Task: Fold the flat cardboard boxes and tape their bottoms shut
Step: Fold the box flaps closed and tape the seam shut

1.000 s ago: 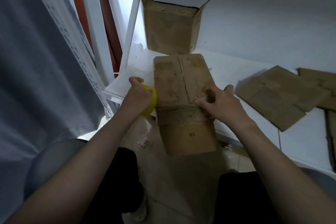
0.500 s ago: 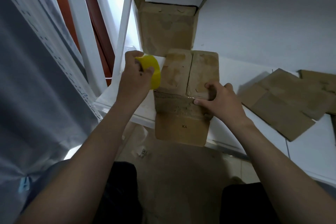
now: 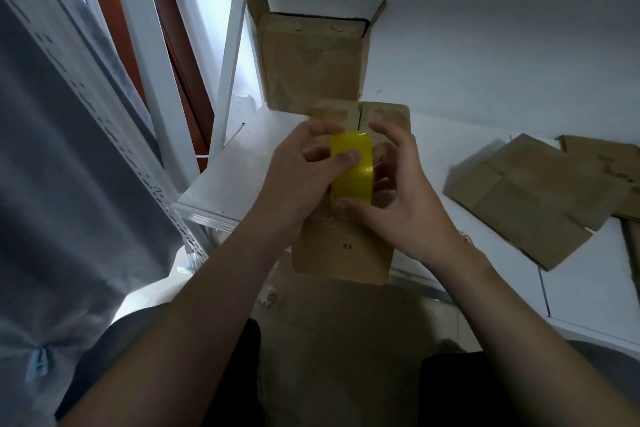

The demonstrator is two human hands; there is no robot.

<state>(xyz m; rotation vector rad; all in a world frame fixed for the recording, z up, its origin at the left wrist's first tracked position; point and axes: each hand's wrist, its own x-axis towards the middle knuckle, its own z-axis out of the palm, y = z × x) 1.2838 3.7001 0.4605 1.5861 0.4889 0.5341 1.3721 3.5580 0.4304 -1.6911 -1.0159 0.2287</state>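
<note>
Both hands on the yellow tape roll (image 3: 351, 170), just above the folded box (image 3: 343, 253). Left hand (image 3: 298, 180) wraps it, thumb on its face. Right hand (image 3: 405, 198) curls on its right side, we reckon hunting the tape end. Box lies seam-up at the surface (image 3: 228, 184) edge, ready for taping. Behind it stands an open box (image 3: 311, 62), inside hidden. Flat cardboard (image 3: 530, 198) lies to its right, unfolded.

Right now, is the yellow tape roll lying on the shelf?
No, the left hand and right hand hold the yellow tape roll over the folded box.
</note>
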